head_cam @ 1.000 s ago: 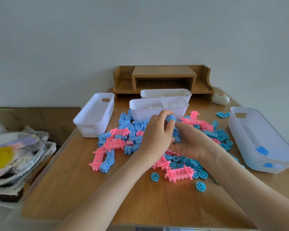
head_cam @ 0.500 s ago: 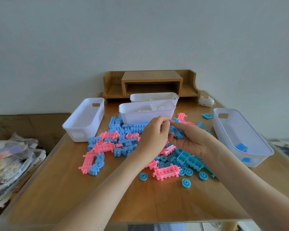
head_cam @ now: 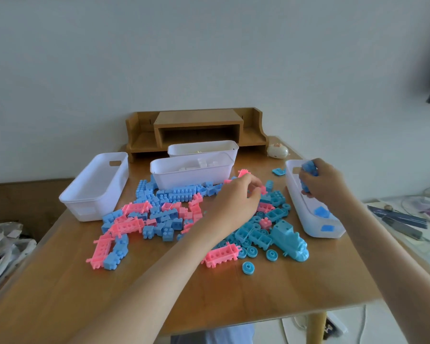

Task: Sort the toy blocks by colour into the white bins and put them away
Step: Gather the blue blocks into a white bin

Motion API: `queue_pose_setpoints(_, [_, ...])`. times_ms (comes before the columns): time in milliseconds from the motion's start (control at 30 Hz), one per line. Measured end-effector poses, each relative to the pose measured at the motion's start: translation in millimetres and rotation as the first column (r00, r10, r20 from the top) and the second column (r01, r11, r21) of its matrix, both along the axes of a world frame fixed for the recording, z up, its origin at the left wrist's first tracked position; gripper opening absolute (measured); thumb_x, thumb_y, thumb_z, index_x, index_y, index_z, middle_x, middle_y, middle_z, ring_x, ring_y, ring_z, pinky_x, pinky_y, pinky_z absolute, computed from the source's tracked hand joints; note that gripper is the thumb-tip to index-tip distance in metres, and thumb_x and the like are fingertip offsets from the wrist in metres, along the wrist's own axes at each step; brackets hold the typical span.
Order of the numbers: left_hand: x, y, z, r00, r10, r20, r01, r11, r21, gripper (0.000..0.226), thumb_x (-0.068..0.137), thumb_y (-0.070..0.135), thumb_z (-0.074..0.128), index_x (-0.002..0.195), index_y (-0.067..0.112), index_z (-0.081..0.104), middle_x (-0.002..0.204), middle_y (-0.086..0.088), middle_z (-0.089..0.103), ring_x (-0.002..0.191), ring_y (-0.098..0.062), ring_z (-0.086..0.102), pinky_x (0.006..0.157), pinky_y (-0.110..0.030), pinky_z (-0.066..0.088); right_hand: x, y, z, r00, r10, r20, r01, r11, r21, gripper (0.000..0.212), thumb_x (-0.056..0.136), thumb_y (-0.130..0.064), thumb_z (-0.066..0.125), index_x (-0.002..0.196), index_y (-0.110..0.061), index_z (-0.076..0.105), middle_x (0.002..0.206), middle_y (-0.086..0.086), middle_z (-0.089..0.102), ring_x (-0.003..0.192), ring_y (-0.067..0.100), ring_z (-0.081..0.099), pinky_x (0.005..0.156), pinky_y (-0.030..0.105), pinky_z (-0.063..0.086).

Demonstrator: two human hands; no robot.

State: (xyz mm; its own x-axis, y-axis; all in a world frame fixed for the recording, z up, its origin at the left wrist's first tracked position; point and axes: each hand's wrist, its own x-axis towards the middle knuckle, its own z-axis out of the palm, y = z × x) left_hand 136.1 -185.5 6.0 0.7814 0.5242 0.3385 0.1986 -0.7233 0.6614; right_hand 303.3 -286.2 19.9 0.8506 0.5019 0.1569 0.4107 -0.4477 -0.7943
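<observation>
I'm gripping blue plastic blocks (head_cam: 309, 168) in my right hand (head_cam: 321, 186) over the nearly empty white plastic bin (head_cam: 310, 229). I cannot tell my left hand's (head_cam: 236, 203) grip. The pink-and-blue block pile (head_cam: 169, 214) is lying unsorted.

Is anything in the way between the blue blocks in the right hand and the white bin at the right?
Nothing visible. The right hand holds the blue blocks just over the open bin, which has room inside.

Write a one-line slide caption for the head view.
Right hand holds blue blocks over the right white bin while the left hand reaches into the pink-and-blue block pile.
</observation>
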Motion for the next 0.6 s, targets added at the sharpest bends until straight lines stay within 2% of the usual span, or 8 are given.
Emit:
queue_pose_setpoints(67, [8.6, -2.9, 6.1, 0.999, -0.035, -0.042, 0.036, 0.999, 0.034, 0.021, 0.099, 0.024, 0.045, 0.116, 0.021, 0.056, 0.111, 0.006, 0.06, 0.088, -0.002, 0.054, 0.073, -0.015, 0.047, 11.2, -5.4, -5.4, 0.999, -0.037, 0.032, 0.039, 0.996, -0.082, 0.028, 0.092, -0.018, 0.049, 0.118, -0.009, 0.052, 0.091, 0.012, 0.059, 0.077, 0.03, 0.063, 0.077, 0.043, 0.055])
queue_pose_setpoints(167, [18.6, -8.7, 11.2, 0.996, -0.052, -0.068, 0.056, 0.997, 0.057, 0.022, 0.099, 0.024, 0.045, 0.118, 0.02, 0.055, 0.111, 0.005, 0.06, 0.088, -0.001, 0.053, 0.07, -0.012, 0.044, 15.1, -11.1, -10.6, 0.996, -0.018, 0.085, 0.039, 0.968, -0.248, 0.031, 0.092, -0.024, 0.049, 0.119, -0.009, 0.051, 0.092, 0.008, 0.06, 0.079, 0.027, 0.058, 0.074, 0.036, 0.05])
queue_pose_setpoints(267, [19.7, -12.2, 8.1, 0.993, -0.06, -0.1, 0.068, 0.994, 0.081, 0.025, 0.099, 0.021, 0.044, 0.121, 0.019, 0.056, 0.116, 0.003, 0.061, 0.094, -0.004, 0.056, 0.073, -0.013, 0.043, 15.5, -12.9, -15.3, 0.988, 0.041, 0.149, 0.021, 0.919, -0.394, 0.04, 0.093, -0.031, 0.049, 0.126, -0.008, 0.049, 0.113, 0.013, 0.058, 0.087, 0.024, 0.049, 0.073, 0.029, 0.037])
queue_pose_setpoints(367, [11.5, -9.3, 1.6, 0.991, -0.051, -0.12, 0.066, 0.99, 0.124, 0.029, 0.099, 0.018, 0.042, 0.123, 0.02, 0.058, 0.118, 0.002, 0.063, 0.088, -0.006, 0.061, 0.073, -0.017, 0.048, 10.2, -10.7, -15.4, 0.978, 0.071, 0.197, 0.012, 0.921, -0.389, 0.042, 0.093, -0.033, 0.052, 0.129, -0.011, 0.048, 0.123, 0.011, 0.057, 0.107, 0.027, 0.053, 0.079, 0.027, 0.035])
queue_pose_setpoints(467, [0.2, -1.7, -3.2, 0.99, -0.038, -0.135, 0.061, 0.985, 0.164, 0.029, 0.099, 0.015, 0.043, 0.123, 0.017, 0.059, 0.117, 0.0, 0.064, 0.067, -0.001, 0.055, 0.064, -0.013, 0.043, -5.9, -2.4, -9.7, 0.953, 0.078, 0.292, 0.025, 0.943, -0.332, 0.044, 0.093, -0.034, 0.049, 0.133, -0.014, 0.044, 0.129, 0.009, 0.053, 0.115, 0.027, 0.05, 0.09, 0.033, 0.039])
queue_pose_setpoints(533, [-11.1, 5.9, -5.1, 0.99, -0.004, -0.142, 0.029, 0.985, 0.17, 0.028, 0.098, 0.016, 0.043, 0.121, 0.016, 0.06, 0.114, -0.001, 0.065, 0.068, -0.002, 0.053, 0.065, -0.012, 0.041, -24.4, 6.7, -6.3, 0.927, 0.108, 0.358, 0.015, 0.946, -0.324, 0.044, 0.093, -0.034, 0.048, 0.133, -0.016, 0.042, 0.132, 0.008, 0.05, 0.119, 0.027, 0.046, 0.1, 0.042, 0.036])
queue_pose_setpoints(600, [-27.3, 14.9, -6.1, 0.989, 0.044, -0.141, -0.022, 0.988, 0.152, 0.026, 0.098, 0.017, 0.044, 0.119, 0.016, 0.061, 0.108, -0.001, 0.066, 0.07, -0.005, 0.057, 0.063, -0.01, 0.042, -45.9, 18.0, -4.8, 0.902, 0.199, 0.382, -0.072, 0.945, -0.32, 0.042, 0.093, -0.034, 0.049, 0.13, -0.017, 0.043, 0.133, 0.006, 0.049, 0.121, 0.026, 0.044, 0.103, 0.045, 0.035])
